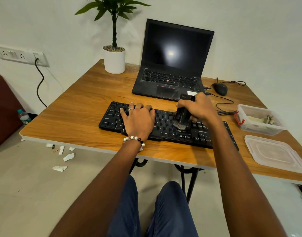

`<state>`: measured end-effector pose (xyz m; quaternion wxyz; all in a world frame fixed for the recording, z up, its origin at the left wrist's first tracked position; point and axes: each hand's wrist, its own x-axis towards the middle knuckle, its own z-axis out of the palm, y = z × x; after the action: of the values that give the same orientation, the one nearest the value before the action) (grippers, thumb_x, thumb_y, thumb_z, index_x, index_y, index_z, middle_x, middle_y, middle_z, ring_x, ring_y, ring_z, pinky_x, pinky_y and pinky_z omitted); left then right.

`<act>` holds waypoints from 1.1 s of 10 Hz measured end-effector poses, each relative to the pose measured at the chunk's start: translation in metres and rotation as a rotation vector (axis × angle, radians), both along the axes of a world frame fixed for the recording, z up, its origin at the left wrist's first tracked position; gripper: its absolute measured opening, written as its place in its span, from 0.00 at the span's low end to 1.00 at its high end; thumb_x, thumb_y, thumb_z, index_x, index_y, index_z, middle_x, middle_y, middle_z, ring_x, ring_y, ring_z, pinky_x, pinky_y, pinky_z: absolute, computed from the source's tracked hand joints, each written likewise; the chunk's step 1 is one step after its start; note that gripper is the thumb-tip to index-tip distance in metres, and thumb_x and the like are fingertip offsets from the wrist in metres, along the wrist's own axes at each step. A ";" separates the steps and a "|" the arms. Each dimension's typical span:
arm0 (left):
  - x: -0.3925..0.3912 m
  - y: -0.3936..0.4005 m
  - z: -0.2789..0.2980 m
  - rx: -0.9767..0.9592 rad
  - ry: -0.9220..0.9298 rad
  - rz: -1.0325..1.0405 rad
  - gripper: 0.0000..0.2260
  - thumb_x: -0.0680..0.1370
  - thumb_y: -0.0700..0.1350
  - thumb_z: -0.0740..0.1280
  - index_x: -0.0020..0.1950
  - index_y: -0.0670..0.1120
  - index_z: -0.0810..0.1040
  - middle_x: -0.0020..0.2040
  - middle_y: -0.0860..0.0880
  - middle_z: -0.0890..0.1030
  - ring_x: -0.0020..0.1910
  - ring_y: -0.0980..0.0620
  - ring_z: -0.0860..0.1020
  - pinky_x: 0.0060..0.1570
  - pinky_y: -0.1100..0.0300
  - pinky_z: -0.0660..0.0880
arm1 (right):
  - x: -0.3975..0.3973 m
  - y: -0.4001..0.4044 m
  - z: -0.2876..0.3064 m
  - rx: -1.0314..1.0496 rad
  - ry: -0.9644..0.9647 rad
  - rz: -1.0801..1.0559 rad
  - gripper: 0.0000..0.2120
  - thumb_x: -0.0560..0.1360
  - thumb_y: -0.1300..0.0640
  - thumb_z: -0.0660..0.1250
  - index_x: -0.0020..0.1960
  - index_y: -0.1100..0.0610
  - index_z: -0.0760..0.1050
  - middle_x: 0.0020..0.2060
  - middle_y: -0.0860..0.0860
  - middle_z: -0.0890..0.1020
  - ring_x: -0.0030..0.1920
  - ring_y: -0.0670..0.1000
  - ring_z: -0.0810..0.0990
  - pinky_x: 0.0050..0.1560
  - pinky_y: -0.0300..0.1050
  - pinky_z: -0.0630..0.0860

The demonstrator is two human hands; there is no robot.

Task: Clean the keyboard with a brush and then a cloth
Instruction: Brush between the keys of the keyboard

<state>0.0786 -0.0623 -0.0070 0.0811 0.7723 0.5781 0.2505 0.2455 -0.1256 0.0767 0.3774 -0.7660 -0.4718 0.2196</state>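
While the left hand (138,117) rests flat on the keyboard (165,125), the right hand (196,107) grips the brush (181,117), mid-keyboard; brushing looks underway, cloth wiping remains.

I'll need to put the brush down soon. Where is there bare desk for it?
The widest bare patch of the wooden table lies left of the black keyboard, below the white plant pot. A narrow strip runs along the near edge. The right side is crowded by the clear plastic container, its lid and cables.
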 end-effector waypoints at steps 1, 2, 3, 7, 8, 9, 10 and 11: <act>0.000 0.000 0.000 0.001 -0.001 0.003 0.16 0.81 0.57 0.55 0.64 0.58 0.77 0.67 0.52 0.76 0.74 0.46 0.62 0.70 0.36 0.51 | 0.002 0.001 -0.003 0.140 0.012 -0.094 0.14 0.74 0.51 0.72 0.51 0.62 0.77 0.41 0.58 0.84 0.23 0.48 0.75 0.22 0.38 0.71; 0.000 0.000 0.000 0.007 0.005 0.004 0.17 0.81 0.57 0.54 0.64 0.58 0.77 0.67 0.53 0.76 0.73 0.46 0.63 0.70 0.36 0.51 | -0.004 -0.001 -0.017 0.212 -0.018 -0.133 0.12 0.76 0.50 0.71 0.46 0.59 0.77 0.39 0.56 0.84 0.23 0.49 0.77 0.24 0.40 0.74; 0.000 0.001 -0.001 0.004 0.002 0.007 0.17 0.81 0.57 0.54 0.64 0.58 0.77 0.66 0.53 0.76 0.73 0.46 0.63 0.70 0.36 0.51 | -0.007 -0.006 -0.020 0.152 -0.019 -0.135 0.14 0.75 0.51 0.71 0.46 0.63 0.77 0.36 0.57 0.84 0.22 0.50 0.76 0.24 0.43 0.73; 0.000 0.001 0.000 0.004 0.003 0.007 0.17 0.81 0.57 0.55 0.64 0.58 0.77 0.67 0.53 0.75 0.73 0.46 0.63 0.70 0.36 0.52 | -0.003 -0.006 -0.020 0.210 -0.121 -0.167 0.14 0.76 0.49 0.70 0.47 0.61 0.78 0.38 0.55 0.84 0.20 0.43 0.77 0.21 0.35 0.71; 0.001 0.001 -0.001 -0.005 0.003 0.005 0.17 0.81 0.57 0.54 0.64 0.58 0.77 0.66 0.53 0.76 0.73 0.46 0.63 0.70 0.35 0.52 | 0.000 -0.012 -0.019 0.141 -0.088 -0.143 0.13 0.76 0.52 0.70 0.45 0.63 0.78 0.33 0.56 0.82 0.17 0.44 0.74 0.20 0.37 0.70; 0.001 0.001 -0.001 -0.003 0.003 0.008 0.17 0.81 0.58 0.55 0.64 0.58 0.77 0.66 0.53 0.76 0.73 0.46 0.63 0.70 0.36 0.51 | 0.006 -0.014 -0.006 0.047 0.016 -0.087 0.11 0.73 0.55 0.72 0.46 0.63 0.77 0.34 0.57 0.83 0.18 0.47 0.72 0.18 0.38 0.66; 0.001 0.001 0.000 -0.004 -0.001 0.009 0.17 0.81 0.57 0.55 0.64 0.58 0.77 0.66 0.53 0.76 0.73 0.46 0.63 0.70 0.36 0.52 | 0.008 -0.012 -0.004 0.133 0.042 -0.123 0.10 0.73 0.54 0.72 0.46 0.61 0.77 0.36 0.56 0.83 0.19 0.47 0.73 0.19 0.39 0.68; 0.001 0.001 -0.001 -0.007 0.001 0.009 0.17 0.81 0.58 0.54 0.65 0.58 0.77 0.67 0.53 0.75 0.73 0.46 0.63 0.70 0.36 0.51 | 0.007 -0.010 -0.014 0.244 -0.066 -0.197 0.12 0.76 0.51 0.71 0.47 0.61 0.78 0.39 0.56 0.84 0.22 0.45 0.77 0.21 0.37 0.71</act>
<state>0.0794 -0.0617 -0.0075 0.0825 0.7694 0.5828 0.2483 0.2528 -0.1361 0.0624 0.4716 -0.7639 -0.4296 0.0972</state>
